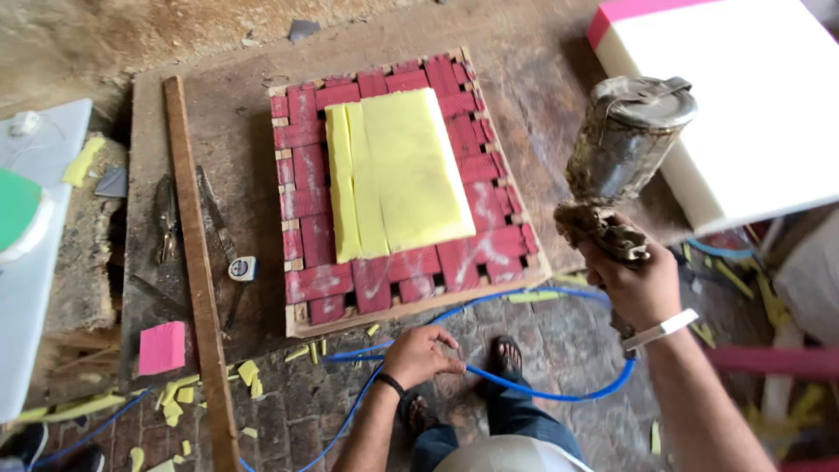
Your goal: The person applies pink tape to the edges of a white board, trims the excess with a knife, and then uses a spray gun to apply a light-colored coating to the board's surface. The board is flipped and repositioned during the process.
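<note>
My right hand [636,281] grips a grimy spray gun [616,170] with a metal cup on top, held up at the right of a wooden seat frame [411,310]. The frame lies flat on a low worktable, laced with red webbing [310,188], and a yellow foam pad [398,170] rests on the webbing. My left hand [422,354] is low near the floor, fingers curled around a blue air hose [542,393] that loops to the gun. A sandalled foot [507,354] shows below.
A long wooden strip [199,271] lies left of the frame, with scissors [166,218] and a tape measure [242,267] beside it. A pink foam square [162,347] and yellow scraps litter the brick floor. A large white foam block [752,96] stands at the right.
</note>
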